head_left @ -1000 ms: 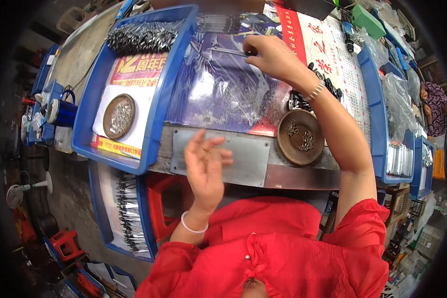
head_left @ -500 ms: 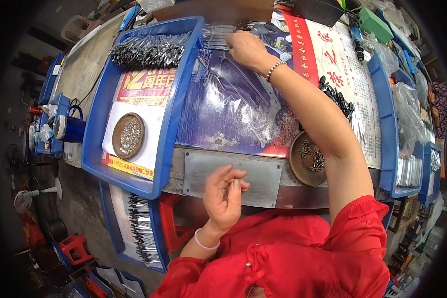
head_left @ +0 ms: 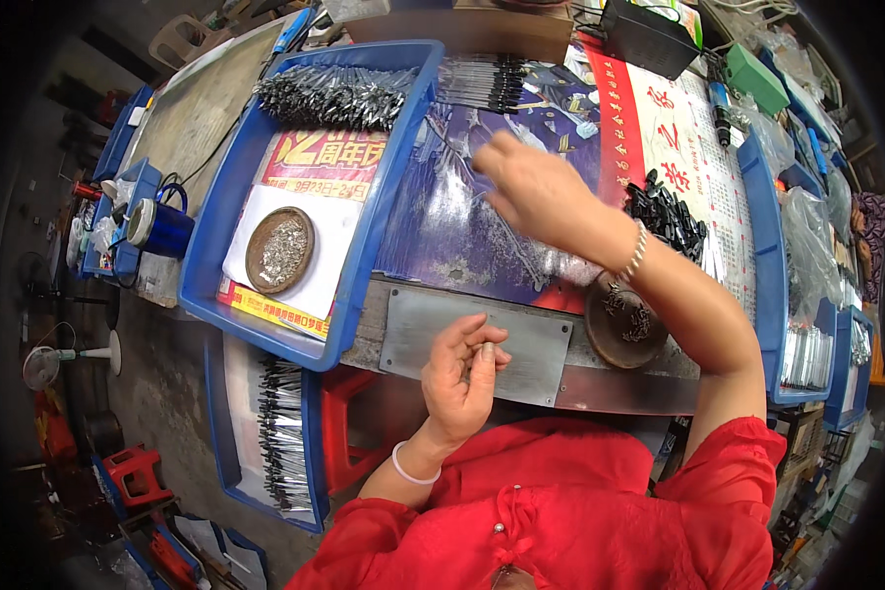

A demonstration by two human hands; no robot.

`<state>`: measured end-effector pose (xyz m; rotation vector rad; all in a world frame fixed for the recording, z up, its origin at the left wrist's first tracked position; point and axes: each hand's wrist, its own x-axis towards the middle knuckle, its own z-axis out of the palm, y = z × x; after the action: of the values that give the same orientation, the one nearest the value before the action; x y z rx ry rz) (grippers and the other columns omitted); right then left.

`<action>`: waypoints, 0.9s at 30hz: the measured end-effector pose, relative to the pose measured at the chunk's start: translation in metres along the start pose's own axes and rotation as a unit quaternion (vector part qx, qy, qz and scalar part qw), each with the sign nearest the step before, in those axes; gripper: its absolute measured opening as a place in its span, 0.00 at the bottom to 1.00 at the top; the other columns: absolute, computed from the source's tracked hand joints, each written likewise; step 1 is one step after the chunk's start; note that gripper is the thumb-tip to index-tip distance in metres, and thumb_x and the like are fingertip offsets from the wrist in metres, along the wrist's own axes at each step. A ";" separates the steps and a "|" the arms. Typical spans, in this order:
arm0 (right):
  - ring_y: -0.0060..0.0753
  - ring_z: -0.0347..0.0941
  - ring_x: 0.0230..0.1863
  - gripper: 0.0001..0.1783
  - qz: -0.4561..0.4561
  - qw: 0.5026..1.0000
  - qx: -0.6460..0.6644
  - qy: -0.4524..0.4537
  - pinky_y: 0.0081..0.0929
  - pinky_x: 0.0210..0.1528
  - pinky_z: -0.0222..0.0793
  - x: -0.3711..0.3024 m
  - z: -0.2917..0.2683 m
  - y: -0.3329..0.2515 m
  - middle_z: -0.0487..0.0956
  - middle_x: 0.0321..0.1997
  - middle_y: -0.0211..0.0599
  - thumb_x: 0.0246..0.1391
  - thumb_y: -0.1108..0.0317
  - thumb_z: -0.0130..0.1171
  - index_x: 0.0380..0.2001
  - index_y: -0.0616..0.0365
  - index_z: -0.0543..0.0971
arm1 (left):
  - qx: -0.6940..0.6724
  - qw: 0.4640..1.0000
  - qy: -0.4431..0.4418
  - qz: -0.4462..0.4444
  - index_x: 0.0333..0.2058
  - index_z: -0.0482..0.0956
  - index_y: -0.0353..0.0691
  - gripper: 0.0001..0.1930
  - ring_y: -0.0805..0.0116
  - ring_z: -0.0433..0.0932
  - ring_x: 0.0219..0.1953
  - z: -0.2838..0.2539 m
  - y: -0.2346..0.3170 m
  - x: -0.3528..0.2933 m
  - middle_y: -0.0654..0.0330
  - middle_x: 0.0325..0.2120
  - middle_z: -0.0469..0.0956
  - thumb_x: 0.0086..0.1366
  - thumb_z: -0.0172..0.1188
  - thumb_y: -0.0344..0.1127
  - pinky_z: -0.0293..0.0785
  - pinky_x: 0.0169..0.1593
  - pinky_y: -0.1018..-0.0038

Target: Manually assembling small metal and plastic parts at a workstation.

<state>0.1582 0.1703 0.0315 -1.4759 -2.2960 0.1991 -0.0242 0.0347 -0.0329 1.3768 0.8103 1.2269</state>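
Observation:
My right hand [head_left: 536, 192] reaches out over the glossy purple sheet [head_left: 442, 226] in the middle of the bench, fingers pinched on a thin metal rod [head_left: 447, 147]. Just beyond it lies a row of dark thin rods [head_left: 482, 84]. My left hand [head_left: 462, 379] hovers near my chest over the grey metal plate [head_left: 521, 344] at the bench edge, fingers curled with thumb and forefinger pinched on a small metal piece. A brown round dish [head_left: 624, 320] of small parts sits under my right forearm.
A blue tray [head_left: 383, 206] at left holds a heap of metal rods [head_left: 329, 96] and a brown dish of tiny metal parts [head_left: 280, 249]. Black small parts [head_left: 669, 211] lie on the red-and-white paper. A lower blue bin [head_left: 275, 433] holds more rods. A blue cup [head_left: 162, 226] stands far left.
My right hand has drawn back from the far rod row toward the sheet's middle. My left hand stayed near my chest, its fingers curling tighter.

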 end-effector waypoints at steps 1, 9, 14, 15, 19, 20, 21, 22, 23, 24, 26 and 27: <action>0.52 0.73 0.36 0.09 -0.028 0.999 0.008 -0.016 0.42 0.37 0.71 -0.012 -0.012 -0.021 0.71 0.35 0.48 0.45 0.73 0.53 0.33 0.64 0.70 | -0.005 1.000 0.004 0.004 0.51 0.61 0.32 0.16 0.75 0.75 0.30 -0.002 0.004 -0.004 0.53 0.36 0.75 0.64 0.46 0.22 0.75 0.35 0.80; 0.43 0.70 0.30 0.10 -0.135 0.975 0.123 -0.125 0.34 0.34 0.65 -0.115 -0.049 -0.089 0.69 0.31 0.40 0.46 0.70 0.54 0.33 0.60 0.69 | -0.044 0.994 -0.073 -0.061 0.43 0.70 0.30 0.10 0.76 0.76 0.34 -0.027 0.020 -0.005 0.56 0.35 0.76 0.64 0.46 0.21 0.75 0.37 0.81; 0.43 0.68 0.30 0.10 -0.087 0.953 0.244 -0.157 0.35 0.33 0.63 -0.153 -0.057 -0.093 0.69 0.33 0.40 0.50 0.68 0.56 0.36 0.58 0.70 | 0.069 0.982 -0.141 -0.101 0.40 0.71 0.29 0.08 0.72 0.77 0.31 -0.057 0.080 -0.004 0.53 0.33 0.76 0.63 0.45 0.20 0.76 0.36 0.79; 0.43 0.68 0.30 0.10 -0.089 0.953 0.245 -0.154 0.35 0.33 0.63 -0.159 -0.054 -0.091 0.69 0.33 0.40 0.50 0.68 0.56 0.36 0.58 0.70 | 0.094 0.982 -0.151 -0.069 0.40 0.71 0.29 0.09 0.72 0.77 0.31 -0.065 0.091 0.001 0.52 0.33 0.76 0.63 0.45 0.19 0.76 0.36 0.78; 0.44 0.69 0.31 0.09 -0.054 0.944 0.288 -0.155 0.35 0.33 0.65 -0.182 -0.031 -0.083 0.70 0.31 0.40 0.50 0.68 0.56 0.34 0.58 0.71 | 0.156 0.979 -0.090 -0.100 0.39 0.73 0.28 0.08 0.76 0.75 0.32 -0.082 0.128 0.045 0.58 0.33 0.75 0.63 0.47 0.21 0.74 0.37 0.81; 0.43 0.70 0.31 0.09 -0.040 0.944 0.293 -0.143 0.35 0.33 0.65 -0.186 -0.023 -0.082 0.70 0.30 0.40 0.50 0.68 0.56 0.34 0.58 0.71 | 0.186 0.974 -0.102 -0.086 0.40 0.72 0.28 0.08 0.75 0.75 0.33 -0.084 0.132 0.063 0.56 0.34 0.76 0.63 0.47 0.22 0.74 0.38 0.80; 0.43 0.70 0.31 0.09 -0.045 0.944 0.296 -0.142 0.35 0.33 0.65 -0.188 -0.017 -0.083 0.70 0.30 0.40 0.50 0.68 0.56 0.34 0.58 0.71 | 0.218 0.967 -0.109 -0.071 0.40 0.72 0.28 0.09 0.73 0.76 0.34 -0.085 0.137 0.081 0.54 0.35 0.76 0.63 0.47 0.22 0.74 0.39 0.79; 0.43 0.70 0.30 0.08 -0.038 0.946 0.293 -0.135 0.35 0.33 0.65 -0.191 -0.012 -0.083 0.70 0.29 0.39 0.50 0.68 0.57 0.33 0.58 0.71 | 0.238 0.963 -0.108 -0.060 0.40 0.73 0.28 0.09 0.73 0.75 0.35 -0.084 0.135 0.101 0.55 0.35 0.76 0.63 0.48 0.24 0.74 0.39 0.78; 0.42 0.70 0.29 0.07 -0.028 0.948 0.290 -0.128 0.35 0.32 0.66 -0.193 -0.008 -0.082 0.70 0.29 0.38 0.49 0.69 0.57 0.32 0.57 0.72 | 0.255 0.959 -0.110 -0.049 0.41 0.73 0.29 0.09 0.74 0.75 0.35 -0.083 0.131 0.123 0.56 0.35 0.76 0.63 0.49 0.25 0.74 0.39 0.78; 0.42 0.70 0.29 0.07 -0.028 0.948 0.290 -0.127 0.35 0.32 0.66 -0.195 -0.003 -0.081 0.70 0.29 0.38 0.49 0.69 0.57 0.32 0.57 0.72 | 0.280 0.951 -0.128 -0.038 0.41 0.73 0.29 0.10 0.74 0.75 0.36 -0.083 0.125 0.146 0.57 0.35 0.76 0.63 0.49 0.26 0.73 0.39 0.78; 0.40 0.71 0.25 0.06 -0.040 0.962 0.260 -0.071 0.34 0.29 0.67 -0.194 0.003 -0.082 0.71 0.26 0.36 0.48 0.69 0.58 0.29 0.57 0.73 | 0.348 0.926 -0.146 0.003 0.41 0.74 0.29 0.10 0.74 0.75 0.36 -0.087 0.115 0.188 0.59 0.35 0.77 0.62 0.50 0.27 0.72 0.40 0.78; 0.40 0.71 0.25 0.06 -0.044 0.962 0.259 -0.069 0.34 0.29 0.67 -0.194 0.006 -0.082 0.71 0.26 0.36 0.48 0.69 0.58 0.29 0.57 0.73 | 0.388 0.908 -0.152 0.035 0.41 0.74 0.29 0.11 0.75 0.75 0.37 -0.088 0.110 0.210 0.59 0.35 0.77 0.62 0.50 0.27 0.72 0.40 0.78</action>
<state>0.1569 -0.0390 0.0037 -1.1157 -2.1752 0.8299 -0.0754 0.2345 0.1129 2.1891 1.0822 0.7100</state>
